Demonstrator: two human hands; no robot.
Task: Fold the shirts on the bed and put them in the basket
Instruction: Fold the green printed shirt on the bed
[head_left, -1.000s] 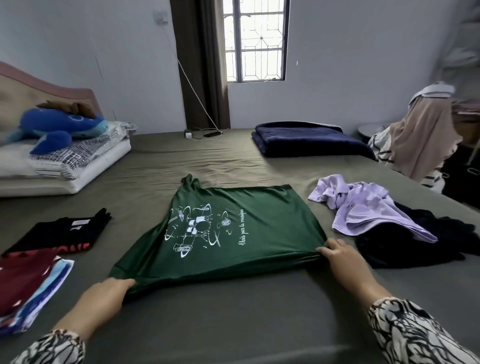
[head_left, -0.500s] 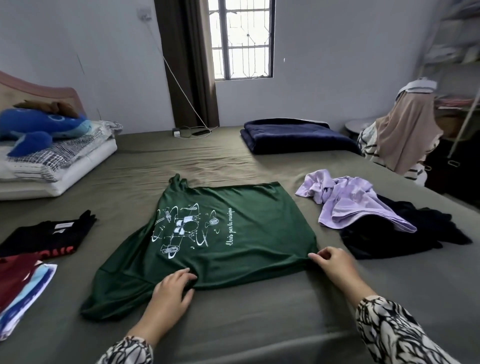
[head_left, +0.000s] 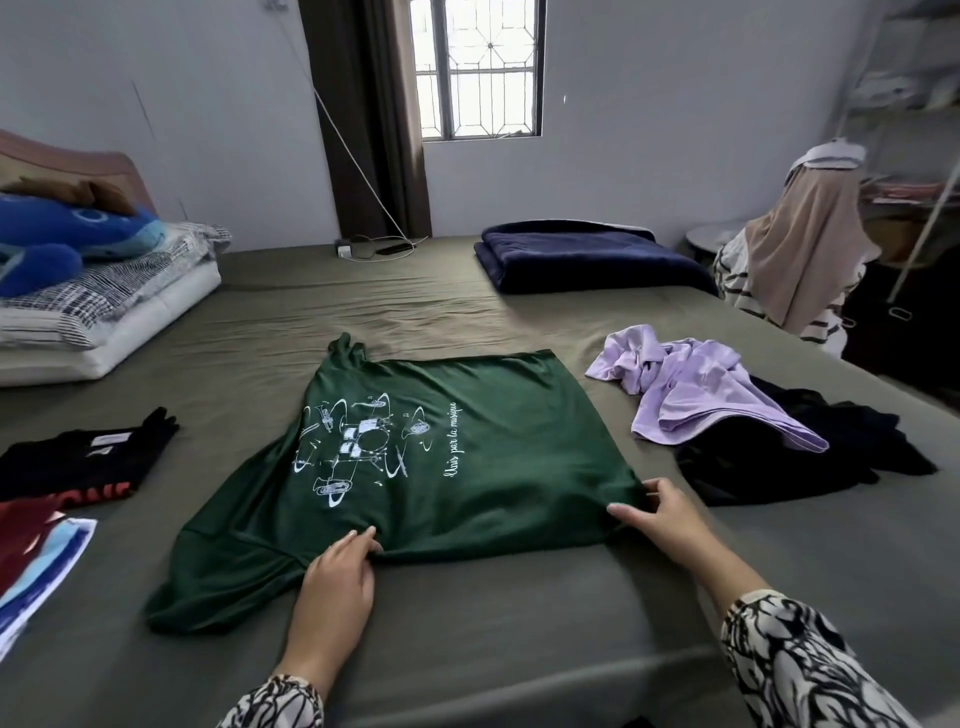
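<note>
This is a bedroom in a home: a wide bed (head_left: 467, 291) under an olive sheet fills the room, with a padded headboard (head_left: 78, 161), stacked pillows (head_left: 104, 306) and a blue plush toy (head_left: 67, 228) at its left end. A folded navy blanket (head_left: 587, 254) lies near the barred window (head_left: 480, 67) with its dark curtain (head_left: 363, 114), and clothes hang over a chair (head_left: 800, 249) beside shelves (head_left: 904, 104).

green printed shirt (head_left: 467, 457) flat on bed (head_left: 467, 649), lilac shirt (head_left: 691, 395) crumpled
</note>
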